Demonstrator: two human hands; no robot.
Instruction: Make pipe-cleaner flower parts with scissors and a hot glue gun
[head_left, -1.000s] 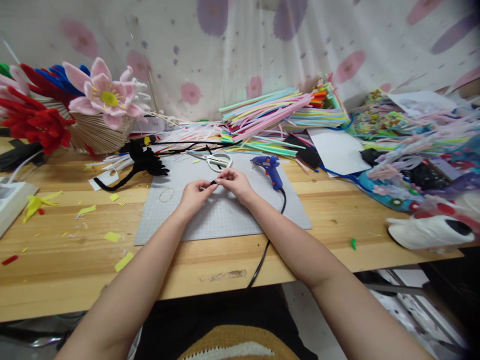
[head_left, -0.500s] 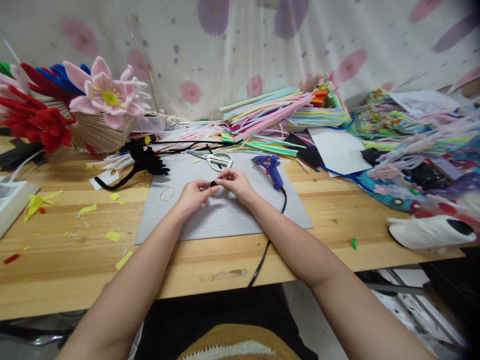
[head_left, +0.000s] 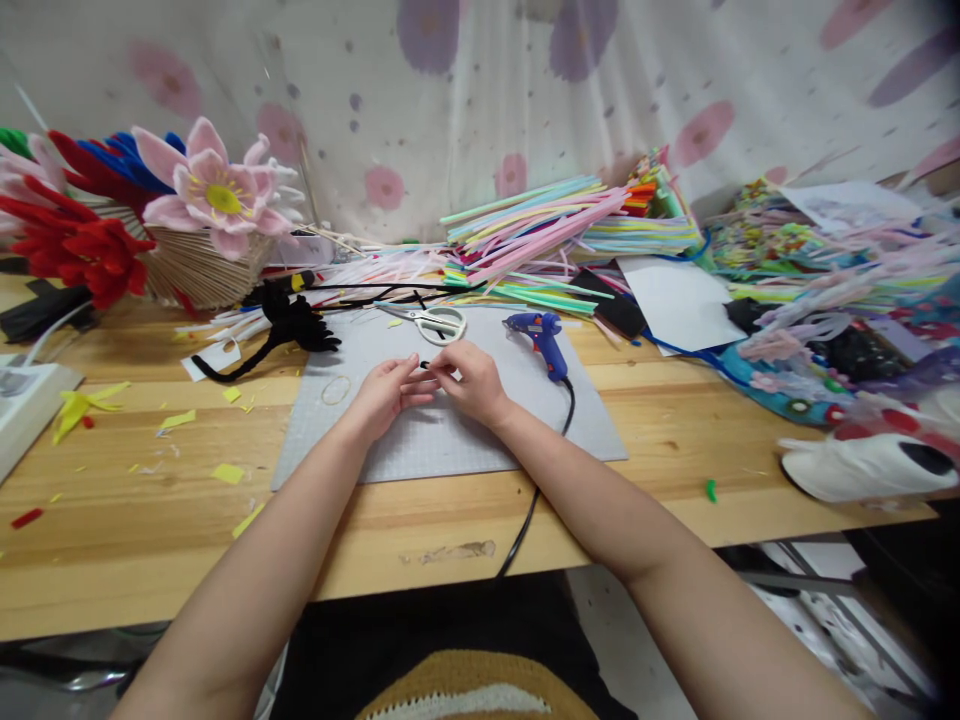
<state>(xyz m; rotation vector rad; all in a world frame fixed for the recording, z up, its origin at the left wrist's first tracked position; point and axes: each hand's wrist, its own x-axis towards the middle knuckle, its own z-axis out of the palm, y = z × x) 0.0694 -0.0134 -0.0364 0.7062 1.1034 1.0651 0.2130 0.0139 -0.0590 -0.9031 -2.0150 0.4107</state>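
Between my hands, over the grey cutting mat, is a small black piece, perhaps a bit of pipe cleaner. My right hand pinches it between thumb and fingertips. Close beside it, my left hand has its thumb raised and its fingers stretched out, apart from each other. Most of the black piece is hidden by the fingers. Just beyond the hands lie scissors with pale handles. A blue glue gun rests on the mat to the right, its black cord running to the table's front edge.
A black fuzzy figure lies left of the mat. Fuzzy flowers, one of them pink, stand at the back left. Bundles of pastel pipe cleaners fill the back. Yellow scraps dot the wooden table, and a white roll lies right.
My left hand has loosened from the black piece and its fingers have spread. My right hand has turned, its knuckles now more toward me, still pinching the piece.
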